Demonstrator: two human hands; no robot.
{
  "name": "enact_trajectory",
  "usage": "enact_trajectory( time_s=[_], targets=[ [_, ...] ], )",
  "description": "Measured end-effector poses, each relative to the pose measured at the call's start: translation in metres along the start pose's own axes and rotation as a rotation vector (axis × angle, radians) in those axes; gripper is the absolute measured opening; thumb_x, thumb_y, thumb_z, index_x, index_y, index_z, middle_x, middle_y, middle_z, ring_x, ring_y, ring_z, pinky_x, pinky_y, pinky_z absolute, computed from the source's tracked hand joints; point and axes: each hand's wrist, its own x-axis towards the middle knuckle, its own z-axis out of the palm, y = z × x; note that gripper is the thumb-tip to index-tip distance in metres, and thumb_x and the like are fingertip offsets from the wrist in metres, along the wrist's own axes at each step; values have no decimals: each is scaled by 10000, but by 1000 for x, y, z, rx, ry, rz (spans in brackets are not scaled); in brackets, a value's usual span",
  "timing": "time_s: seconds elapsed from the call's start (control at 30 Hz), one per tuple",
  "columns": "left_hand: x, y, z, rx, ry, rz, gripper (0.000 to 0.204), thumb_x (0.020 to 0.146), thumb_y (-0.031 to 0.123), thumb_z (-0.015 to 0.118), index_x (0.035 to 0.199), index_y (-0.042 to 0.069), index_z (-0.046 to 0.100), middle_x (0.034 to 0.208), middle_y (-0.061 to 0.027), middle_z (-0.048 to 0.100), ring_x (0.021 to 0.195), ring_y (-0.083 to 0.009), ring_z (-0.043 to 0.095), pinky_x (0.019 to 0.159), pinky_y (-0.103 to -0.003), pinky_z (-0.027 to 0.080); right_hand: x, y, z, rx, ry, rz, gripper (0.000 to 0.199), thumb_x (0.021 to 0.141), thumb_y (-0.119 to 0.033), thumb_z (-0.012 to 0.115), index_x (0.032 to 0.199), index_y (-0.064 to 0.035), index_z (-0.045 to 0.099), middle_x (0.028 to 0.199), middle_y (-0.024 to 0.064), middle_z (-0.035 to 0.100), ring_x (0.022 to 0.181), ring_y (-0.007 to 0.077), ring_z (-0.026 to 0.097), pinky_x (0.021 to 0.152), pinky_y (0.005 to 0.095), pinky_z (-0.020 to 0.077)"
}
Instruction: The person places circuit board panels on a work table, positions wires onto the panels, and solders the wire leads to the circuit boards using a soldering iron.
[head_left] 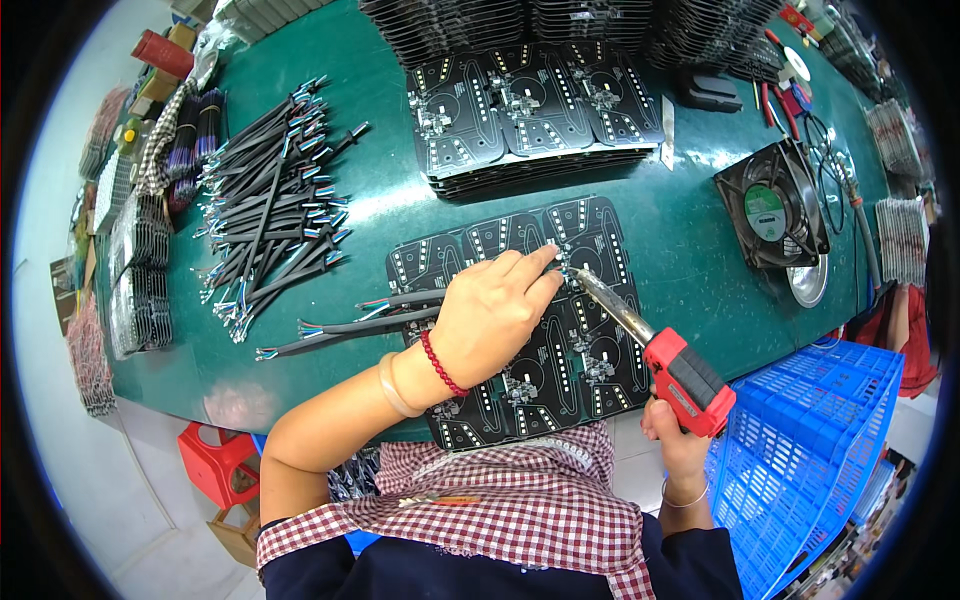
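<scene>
Head view. Item: left hand (497, 305), fingers bunched and bent, tips over the upper part of a black circuit-board panel (592, 218); whether they pinch a wire cannot be told. Item: right hand (675, 440), fingers wrapped round the handle of a red-and-black soldering gun (688, 378), metal tip just beside the left fingertips. Item: two dark cables (345, 334), running leftward from beneath the left hand, coloured wire ends bared. Item: cable pile (275, 205), well left of the fingers. Item: board stack (535, 105), beyond the fingers. Item: black fan (770, 205), well right of the fingers. Condition, as judged: early; one spot in hand at the fingertips, no cable visible on the panel's near boards, pile and stack left to work through.
</scene>
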Motion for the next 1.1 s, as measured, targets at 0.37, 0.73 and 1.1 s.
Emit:
enact_trajectory(
  time_s=[0.37,0.73,1.1],
  targets=[
    [0,1,1,16,15,13,311,611,-25,601,917,28,627,1095,-96,615,728,-197,586,610,-314,509,3,-15,-3,247,-10,95,283,876,-126,558,1085,58,508,572,49,492,462,99,440,447,250,391],
    [0,2,0,13,15,3,332,600,-27,608,923,42,634,1102,-95,615,720,-194,582,600,-313,505,4,-5,-11,139,-67,117,218,877,-106,554,1023,52,516,557,45,484,448,107,442,445,253,395],
    [-2,3,0,35,27,8,294,628,-10,608,915,44,639,1094,-87,620,719,-183,582,592,-304,502,5,-14,-8,109,39,118,140,870,-106,557,865,32,537,546,41,488,455,103,459,449,251,403]
  ],
)
